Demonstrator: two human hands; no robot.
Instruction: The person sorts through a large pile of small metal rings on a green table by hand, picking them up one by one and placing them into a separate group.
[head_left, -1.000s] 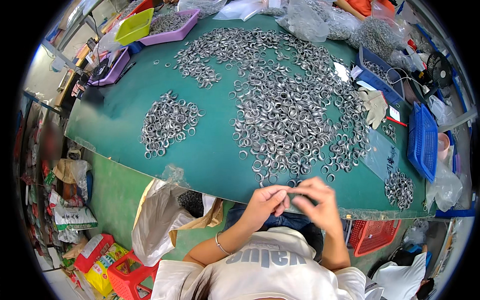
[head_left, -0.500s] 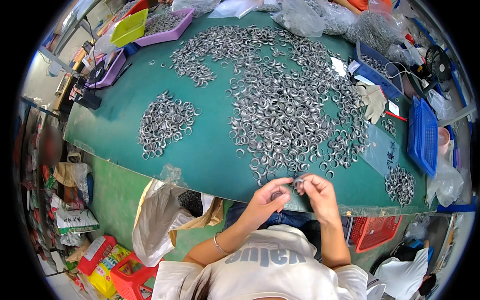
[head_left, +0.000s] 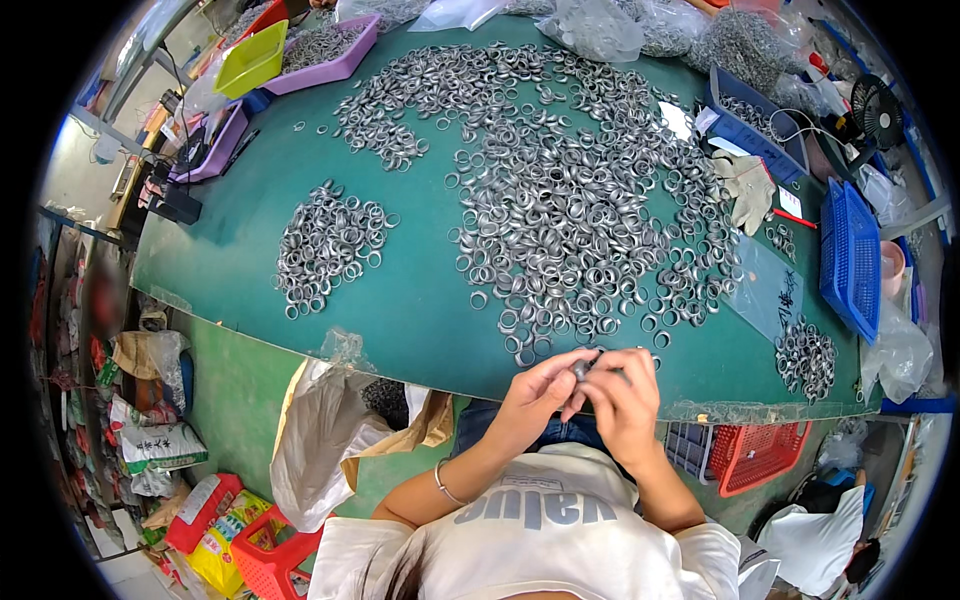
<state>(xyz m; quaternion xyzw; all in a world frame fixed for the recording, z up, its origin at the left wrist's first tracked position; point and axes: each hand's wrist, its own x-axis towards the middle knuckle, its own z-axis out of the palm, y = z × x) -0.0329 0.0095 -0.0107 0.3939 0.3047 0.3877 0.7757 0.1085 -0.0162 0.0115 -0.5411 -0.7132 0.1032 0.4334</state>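
Observation:
My left hand (head_left: 535, 398) and my right hand (head_left: 626, 402) meet above the near edge of the green table. Between their fingertips is a small grey metal ring (head_left: 580, 370), partly covered by the fingers; whether a second ring lies with it I cannot tell. Both hands are closed, thumbs and fingers pinching. Just beyond them spreads a large heap of similar grey metal rings (head_left: 570, 240). A smaller pile of rings (head_left: 330, 245) lies to the left, and another small pile (head_left: 806, 358) sits near the right edge.
At the far left stand a yellow-green tray (head_left: 250, 60) and a purple tray (head_left: 322, 58). A blue basket (head_left: 848, 265), a pair of gloves (head_left: 750, 190) and a clear plastic bag (head_left: 765, 285) are at the right. An open paper sack (head_left: 310, 450) hangs below the table edge.
My right hand has moved slightly left and down, and my left fingers have closed in, so the two hands now meet at the ring. The view has shifted slightly.

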